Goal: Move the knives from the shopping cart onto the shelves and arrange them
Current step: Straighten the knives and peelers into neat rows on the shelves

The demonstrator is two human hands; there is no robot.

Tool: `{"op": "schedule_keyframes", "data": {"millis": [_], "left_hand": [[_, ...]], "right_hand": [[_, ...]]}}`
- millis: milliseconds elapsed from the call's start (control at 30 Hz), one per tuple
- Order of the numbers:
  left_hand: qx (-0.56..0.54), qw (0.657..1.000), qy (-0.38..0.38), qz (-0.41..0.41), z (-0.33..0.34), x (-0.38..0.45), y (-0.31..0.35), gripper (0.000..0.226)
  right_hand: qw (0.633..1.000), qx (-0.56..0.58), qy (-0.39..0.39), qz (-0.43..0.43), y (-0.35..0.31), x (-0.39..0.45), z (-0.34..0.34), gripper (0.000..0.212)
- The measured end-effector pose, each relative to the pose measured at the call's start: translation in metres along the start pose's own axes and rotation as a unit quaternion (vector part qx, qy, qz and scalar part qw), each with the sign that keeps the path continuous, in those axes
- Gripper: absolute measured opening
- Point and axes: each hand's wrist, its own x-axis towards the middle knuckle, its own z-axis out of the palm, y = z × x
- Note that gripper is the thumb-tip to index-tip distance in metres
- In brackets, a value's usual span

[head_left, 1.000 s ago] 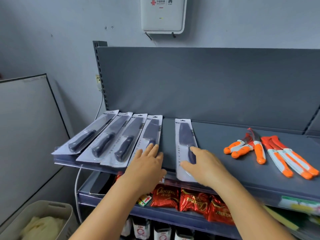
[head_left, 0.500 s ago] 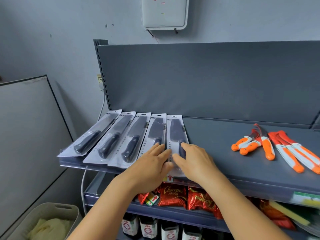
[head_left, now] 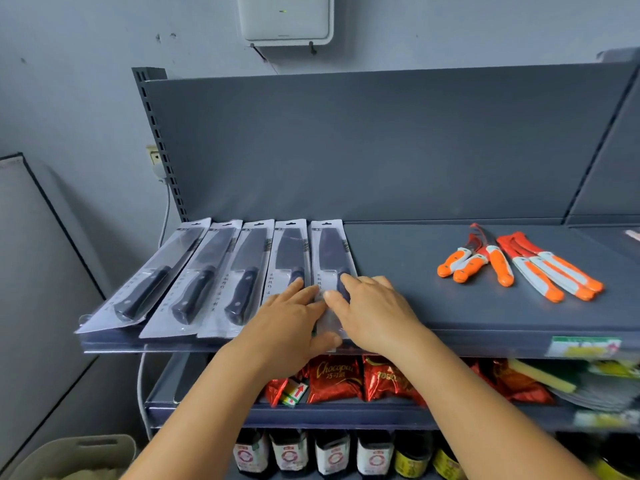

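Several packaged black-handled knives [head_left: 204, 271] lie side by side on the left of the grey top shelf [head_left: 450, 306]. The rightmost pack [head_left: 329, 251] lies close against its neighbour [head_left: 289, 251]. My right hand [head_left: 374, 310] rests flat on the lower end of that rightmost pack, fingers over its handle. My left hand [head_left: 287, 327] lies flat on the lower end of the neighbouring pack, its thumb at the shelf's front edge. Neither hand grips a pack. The shopping cart is out of view.
Several loose orange-and-white knives [head_left: 519, 268] lie on the right of the same shelf. Red snack bags [head_left: 334, 379] fill the shelf below, dark bottles [head_left: 332, 455] the one under it. A white box [head_left: 287, 19] hangs on the wall. A beige bin [head_left: 79, 455] stands bottom left.
My right hand slid the fifth knife pack left until it closed the gap to the fourth. Both hands now press the lower ends of the two packs.
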Motion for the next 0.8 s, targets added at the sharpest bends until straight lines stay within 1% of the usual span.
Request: {"op": "schedule_keyframes", "data": {"millis": [100, 233, 300, 400, 500, 600, 667, 800], "left_hand": [[0.019, 1.000, 0.006, -0.003, -0.008, 0.002, 0.008, 0.069], [0.023, 0.997, 0.070, 0.012, -0.019, 0.018, 0.033, 0.062], [-0.001, 0.995, 0.100, 0.030, -0.023, 0.030, 0.050, 0.062], [-0.043, 0.990, 0.119, 0.062, -0.023, 0.052, 0.082, 0.064], [-0.054, 0.985, 0.140, 0.080, -0.019, 0.083, 0.117, 0.064], [-0.069, 0.987, 0.120, 0.076, -0.010, 0.119, 0.151, 0.059], [-0.072, 0.990, 0.103, 0.065, -0.002, 0.144, 0.169, 0.055], [-0.041, 0.998, 0.053, 0.021, 0.015, 0.186, 0.189, 0.056]], "right_hand": [[1.000, 0.019, -0.015, -0.015, 0.008, 0.000, -0.005, 0.055], [0.999, 0.025, 0.021, -0.010, 0.031, -0.006, -0.021, 0.055], [0.999, 0.015, 0.041, -0.004, 0.051, -0.008, -0.033, 0.056], [0.998, 0.003, 0.067, 0.013, 0.089, -0.008, -0.051, 0.058], [0.995, -0.028, 0.093, 0.033, 0.133, -0.003, -0.069, 0.056], [0.994, -0.050, 0.084, 0.045, 0.180, 0.006, -0.083, 0.054], [0.995, -0.068, 0.066, 0.036, 0.208, 0.013, -0.089, 0.053], [0.995, -0.095, -0.009, 0.002, 0.247, 0.026, -0.093, 0.055]]}}
